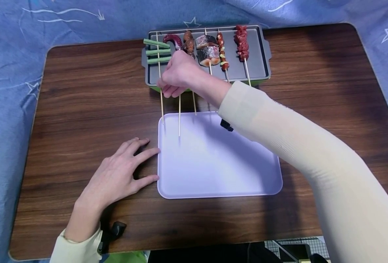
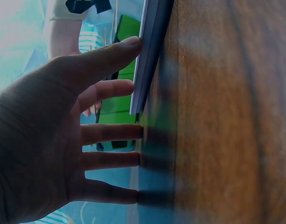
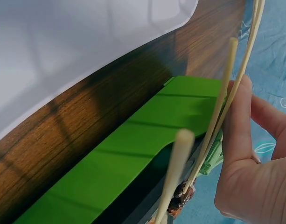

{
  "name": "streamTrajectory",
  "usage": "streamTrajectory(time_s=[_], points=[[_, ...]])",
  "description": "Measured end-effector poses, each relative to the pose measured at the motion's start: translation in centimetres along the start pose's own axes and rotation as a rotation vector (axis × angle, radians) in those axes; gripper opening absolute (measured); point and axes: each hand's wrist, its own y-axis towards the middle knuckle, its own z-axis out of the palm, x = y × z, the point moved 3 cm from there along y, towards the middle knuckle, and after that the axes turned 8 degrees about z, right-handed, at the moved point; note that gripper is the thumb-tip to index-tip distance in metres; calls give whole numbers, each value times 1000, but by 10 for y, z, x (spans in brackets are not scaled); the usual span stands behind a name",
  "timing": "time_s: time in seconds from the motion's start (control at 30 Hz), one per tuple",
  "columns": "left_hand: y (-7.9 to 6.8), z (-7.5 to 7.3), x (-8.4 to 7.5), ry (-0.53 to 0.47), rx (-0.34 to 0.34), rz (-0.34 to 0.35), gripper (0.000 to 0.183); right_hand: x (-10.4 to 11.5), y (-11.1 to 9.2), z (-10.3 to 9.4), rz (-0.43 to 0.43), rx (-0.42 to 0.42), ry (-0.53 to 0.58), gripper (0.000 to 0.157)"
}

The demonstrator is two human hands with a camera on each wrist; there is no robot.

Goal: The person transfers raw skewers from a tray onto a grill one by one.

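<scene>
At the grill's left side, my right hand [image 1: 177,75] pinches the bare stick of a skewer with several green vegetable sticks [image 1: 158,52]. In the right wrist view, the fingers [image 3: 238,126] are by the sticks, and the green pieces are partly hidden. The grill [image 1: 253,71] is a grey pan on a green base. An octopus tentacle skewer [image 1: 173,39], a brown meat skewer [image 1: 188,42], and a fish skewer [image 1: 208,53] lie on it. My left hand [image 1: 116,173] rests with spread fingers on the table, thumb and index fingertip touching the purple tray [image 1: 220,164].
Further right on the grill are a thin skewer of small reddish and green pieces [image 1: 221,51] and a red meat skewer [image 1: 241,44]. Several stick ends overhang the tray's back edge. Dark wooden table [image 1: 91,91] surrounds everything, with blue cloth [image 1: 124,22] behind.
</scene>
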Motion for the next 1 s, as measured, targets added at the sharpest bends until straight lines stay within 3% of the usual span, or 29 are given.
streamTrajectory(time_s=[0.23, 0.47, 0.73, 1.0], points=[[0, 0, 0, 2, 11, -8, 66, -2, -7, -3, -36, 23, 8, 19], [1, 0, 0, -4, 20, -17, 66, -11, -24, -7, -135, 44, 119, 19], [0, -1, 0, 2, 11, -13, 66, -31, -57, -16, -286, -7, 170, 16], [0, 0, 0, 1, 19, -13, 66, -73, -98, -31, -440, -117, 173, 19]])
